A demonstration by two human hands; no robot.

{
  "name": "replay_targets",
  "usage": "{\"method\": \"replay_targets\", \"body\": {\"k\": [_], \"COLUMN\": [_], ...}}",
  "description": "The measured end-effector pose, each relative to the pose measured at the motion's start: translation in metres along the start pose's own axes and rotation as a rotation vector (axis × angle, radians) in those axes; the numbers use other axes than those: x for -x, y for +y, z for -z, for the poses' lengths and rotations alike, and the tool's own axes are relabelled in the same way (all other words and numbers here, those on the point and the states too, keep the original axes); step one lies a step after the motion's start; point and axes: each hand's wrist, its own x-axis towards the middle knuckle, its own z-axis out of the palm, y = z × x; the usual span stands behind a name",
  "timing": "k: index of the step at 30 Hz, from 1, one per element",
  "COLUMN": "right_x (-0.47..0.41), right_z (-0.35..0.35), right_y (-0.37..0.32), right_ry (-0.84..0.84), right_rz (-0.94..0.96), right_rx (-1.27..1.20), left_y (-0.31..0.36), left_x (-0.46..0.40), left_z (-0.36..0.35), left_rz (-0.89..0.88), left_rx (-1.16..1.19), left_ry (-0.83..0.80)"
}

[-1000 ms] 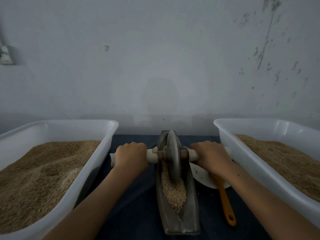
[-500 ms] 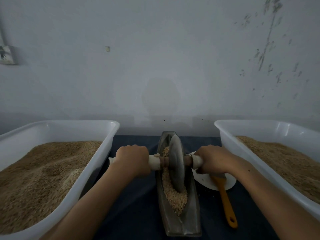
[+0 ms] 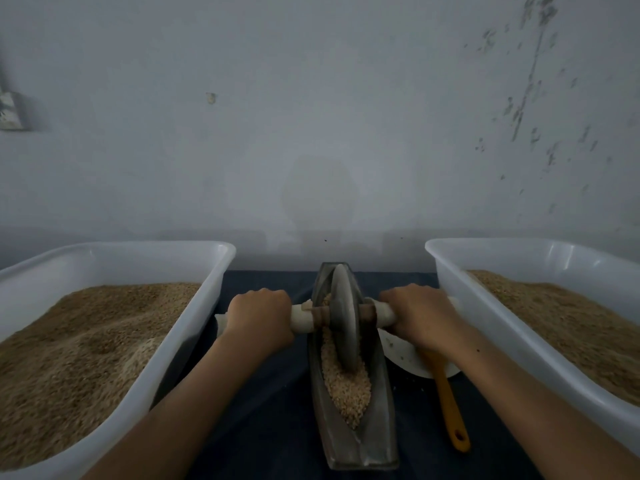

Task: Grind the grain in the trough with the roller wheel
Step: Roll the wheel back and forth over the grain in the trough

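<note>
Left hand [image 3: 260,317] and right hand [image 3: 420,315] each grip an end of the wheel's handle [image 3: 300,317]. Wheel [image 3: 344,317] stands upright in the trough [image 3: 353,441], on grain [image 3: 346,386]; contact point unclear. Tubs [image 3: 194,327] sit either side.

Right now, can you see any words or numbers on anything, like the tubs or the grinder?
None can be read.
Left tub, right tub, trough, roller wheel and orange handle: no lettering shows.
Small plate on the wall: too blurred to tell whether it bears writing.
</note>
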Motion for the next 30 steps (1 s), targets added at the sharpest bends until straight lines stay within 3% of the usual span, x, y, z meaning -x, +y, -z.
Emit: {"method": "replay_targets", "body": {"k": [4, 7, 13, 18, 21, 30], "right_x": [0.001, 0.002, 0.002, 0.000, -0.001, -0.001], "right_z": [0.012, 0.015, 0.008, -0.006, -0.008, 0.013], "right_y": [0.003, 0.004, 0.007, 0.004, 0.002, 0.006], "right_ry": [-0.241, -0.318, -0.298, -0.019, 0.052, -0.277], "right_rz": [0.013, 0.006, -0.020, -0.044, -0.049, 0.029], "right_rx": [-0.027, -0.065, -0.115, -0.074, -0.076, -0.037], "left_y": [-0.001, -0.001, 0.001, 0.005, 0.005, -0.004], "left_x": [0.000, 0.000, 0.000, -0.001, -0.002, -0.004], "left_z": [0.007, 0.009, 0.005, -0.003, -0.006, -0.001], "left_rz": [-0.026, -0.033, -0.021, 0.024, 0.019, -0.045], "left_rx": [0.006, -0.001, -0.013, -0.021, -0.007, -0.002], "left_ry": [-0.125, -0.143, -0.034, 0.198, 0.206, -0.035]}}
